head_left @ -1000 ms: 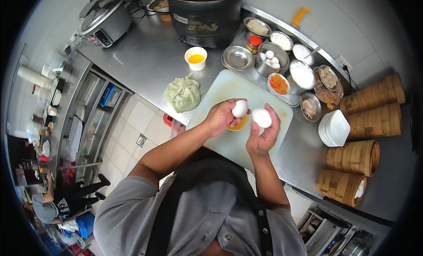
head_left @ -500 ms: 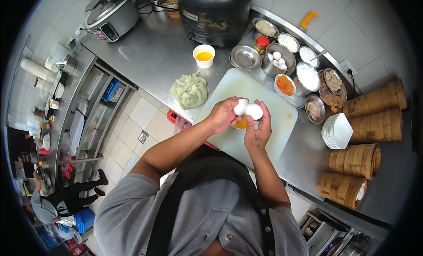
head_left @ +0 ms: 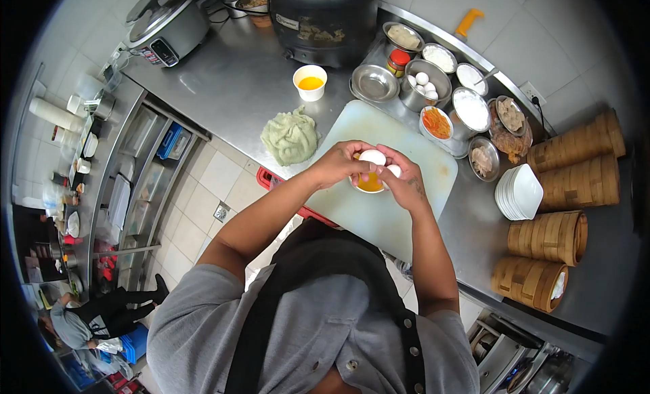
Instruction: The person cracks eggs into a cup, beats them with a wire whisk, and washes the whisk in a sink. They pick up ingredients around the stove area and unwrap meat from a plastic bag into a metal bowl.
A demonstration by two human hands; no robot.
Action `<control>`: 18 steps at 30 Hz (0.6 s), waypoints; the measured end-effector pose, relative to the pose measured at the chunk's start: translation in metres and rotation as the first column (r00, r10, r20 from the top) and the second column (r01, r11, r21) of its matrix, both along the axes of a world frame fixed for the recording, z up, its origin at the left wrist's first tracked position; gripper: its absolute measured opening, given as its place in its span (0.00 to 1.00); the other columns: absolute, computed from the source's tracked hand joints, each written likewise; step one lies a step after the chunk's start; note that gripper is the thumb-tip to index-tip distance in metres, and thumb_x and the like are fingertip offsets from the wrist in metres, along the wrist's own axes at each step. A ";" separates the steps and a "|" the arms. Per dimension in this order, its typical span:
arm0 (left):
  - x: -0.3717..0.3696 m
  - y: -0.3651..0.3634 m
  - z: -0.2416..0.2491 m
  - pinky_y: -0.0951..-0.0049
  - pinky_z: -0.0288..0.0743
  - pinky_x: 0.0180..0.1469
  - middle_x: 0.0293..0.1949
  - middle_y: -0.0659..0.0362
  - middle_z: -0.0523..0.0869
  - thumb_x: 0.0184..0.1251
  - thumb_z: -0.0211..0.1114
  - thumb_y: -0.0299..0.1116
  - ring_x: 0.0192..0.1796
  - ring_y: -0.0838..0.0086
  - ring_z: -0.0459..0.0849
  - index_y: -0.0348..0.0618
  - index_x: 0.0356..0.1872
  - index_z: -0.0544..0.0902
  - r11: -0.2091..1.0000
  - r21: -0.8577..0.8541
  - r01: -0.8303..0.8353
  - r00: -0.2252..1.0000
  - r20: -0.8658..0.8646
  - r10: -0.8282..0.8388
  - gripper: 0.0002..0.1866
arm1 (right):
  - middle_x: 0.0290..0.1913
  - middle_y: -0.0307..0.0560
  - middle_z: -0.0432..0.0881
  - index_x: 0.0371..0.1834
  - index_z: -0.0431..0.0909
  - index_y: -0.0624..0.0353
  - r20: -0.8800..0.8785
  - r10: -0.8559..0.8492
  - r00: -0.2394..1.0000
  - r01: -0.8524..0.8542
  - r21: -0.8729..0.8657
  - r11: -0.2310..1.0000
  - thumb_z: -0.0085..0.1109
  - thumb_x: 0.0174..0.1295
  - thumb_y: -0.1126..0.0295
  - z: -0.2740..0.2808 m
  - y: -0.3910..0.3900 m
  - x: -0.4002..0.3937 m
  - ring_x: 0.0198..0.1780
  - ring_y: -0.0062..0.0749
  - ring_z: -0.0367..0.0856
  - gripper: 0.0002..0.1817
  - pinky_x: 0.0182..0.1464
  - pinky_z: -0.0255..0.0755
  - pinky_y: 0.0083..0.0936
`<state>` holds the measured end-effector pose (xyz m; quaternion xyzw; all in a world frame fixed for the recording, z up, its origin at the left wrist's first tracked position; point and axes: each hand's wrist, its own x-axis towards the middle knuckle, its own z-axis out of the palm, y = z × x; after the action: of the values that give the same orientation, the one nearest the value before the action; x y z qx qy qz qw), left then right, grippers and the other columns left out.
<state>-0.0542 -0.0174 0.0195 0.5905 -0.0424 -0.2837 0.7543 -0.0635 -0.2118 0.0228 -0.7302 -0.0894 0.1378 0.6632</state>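
Note:
My left hand [head_left: 340, 166] is closed around a white egg [head_left: 372, 157], its thumb pressed along the near side. The right hand [head_left: 405, 180] has its fingers curled over the far side of that egg and also holds a second white egg [head_left: 394, 171] against its palm. Directly below both hands, a small white bowl [head_left: 370, 191] with yellow egg [head_left: 370, 182] in it rests on the pale cutting board [head_left: 338, 204]; my fingers hide its upper rim. Whether the shells are cracked I cannot tell.
A crumpled green cloth [head_left: 290, 136] and a white cup [head_left: 310, 83] with yellow liquid are left of the board. Beyond it stand a steel pot [head_left: 414, 101] of eggs and several ingredient bowls. Bamboo steamers [head_left: 545, 239] and stacked white dishes [head_left: 520, 192] line the right. Another person [head_left: 101, 316] is far left.
Both hands have come closer together and turned over the bowl, fingers now wrapped further around the eggs. More of the bowl's yellow contents shows. The view has shifted slightly.

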 end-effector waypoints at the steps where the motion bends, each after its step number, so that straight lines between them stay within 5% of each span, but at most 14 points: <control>1: 0.002 0.000 -0.004 0.81 0.75 0.36 0.40 0.58 0.83 0.58 0.69 0.29 0.35 0.80 0.81 0.36 0.49 0.75 0.999 0.021 -0.027 0.996 0.085 0.025 0.19 | 0.36 0.43 0.82 0.57 0.74 0.63 0.026 0.042 0.999 -0.042 -0.028 0.999 0.60 0.56 0.72 -0.006 -0.004 0.005 0.37 0.21 0.79 0.22 0.38 0.73 0.18; 4: 0.009 0.002 -0.017 0.81 0.75 0.43 0.38 0.60 0.84 0.54 0.72 0.26 0.35 0.83 0.80 0.35 0.45 0.79 0.987 0.122 -0.106 0.961 0.269 0.070 0.17 | 0.38 0.46 0.83 0.56 0.75 0.64 0.074 0.052 0.996 -0.042 -0.133 0.990 0.60 0.55 0.72 -0.015 -0.004 0.013 0.39 0.23 0.80 0.23 0.43 0.74 0.20; 18: 0.005 -0.016 -0.037 0.80 0.71 0.37 0.35 0.60 0.76 0.43 0.72 0.26 0.33 0.79 0.75 0.37 0.39 0.82 0.895 0.260 -0.362 0.814 0.557 0.167 0.17 | 0.39 0.54 0.84 0.52 0.79 0.58 0.190 -0.053 0.980 0.100 -0.250 0.963 0.60 0.52 0.72 -0.026 0.009 0.010 0.39 0.31 0.83 0.20 0.44 0.75 0.24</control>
<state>-0.0494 -0.0334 -0.0174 0.7708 -0.1092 -0.0066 0.6276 -0.0535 -0.2025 -0.0028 -0.8228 -0.1024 0.0552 0.5563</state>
